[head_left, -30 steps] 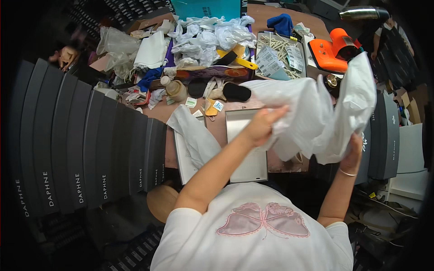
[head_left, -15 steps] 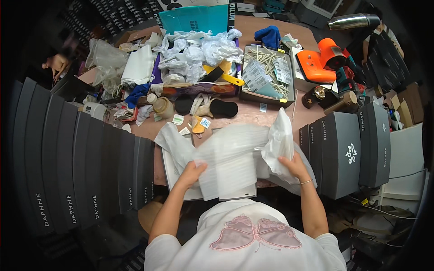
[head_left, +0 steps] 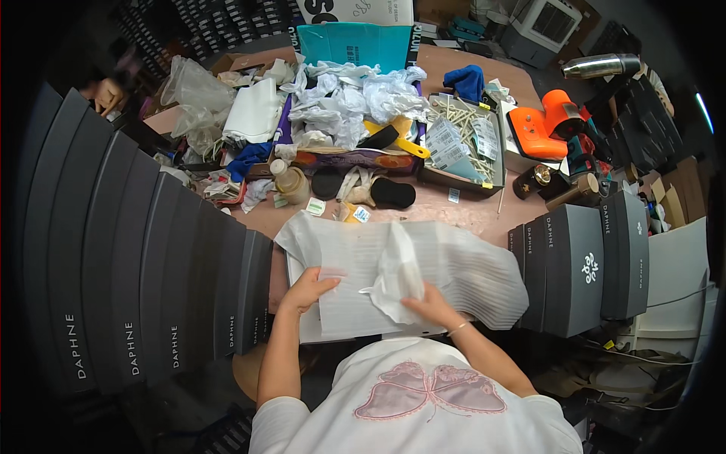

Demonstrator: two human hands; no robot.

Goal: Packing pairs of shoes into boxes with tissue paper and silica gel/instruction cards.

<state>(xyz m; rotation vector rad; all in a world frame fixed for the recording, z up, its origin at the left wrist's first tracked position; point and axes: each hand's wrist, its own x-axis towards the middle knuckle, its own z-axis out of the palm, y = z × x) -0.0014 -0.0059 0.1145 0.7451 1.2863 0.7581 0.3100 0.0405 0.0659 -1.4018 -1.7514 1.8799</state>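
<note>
Dark grey boxes (head_left: pixel 151 280) stacked left, more (head_left: pixel 578 268) right; teal box (head_left: pixel 355 45) far. White tissue sheet (head_left: pixel 461 272) near on tabletop (head_left: pixel 469 216). Left hand (head_left: pixel 308 287) flat on sheet, grip open; right hand (head_left: pixel 427 306) pinches bunched fold

The box (head_left: pixel 355 333) under the tissue paper (head_left: pixel 454 265) is almost wholly covered by it, the right hand's (head_left: pixel 431 306) fingertips are hidden in a raised fold of that paper, and a blurred hand (head_left: pixel 107 94) far left of the paper is half lost behind black boxes (head_left: pixel 113 250).
</note>
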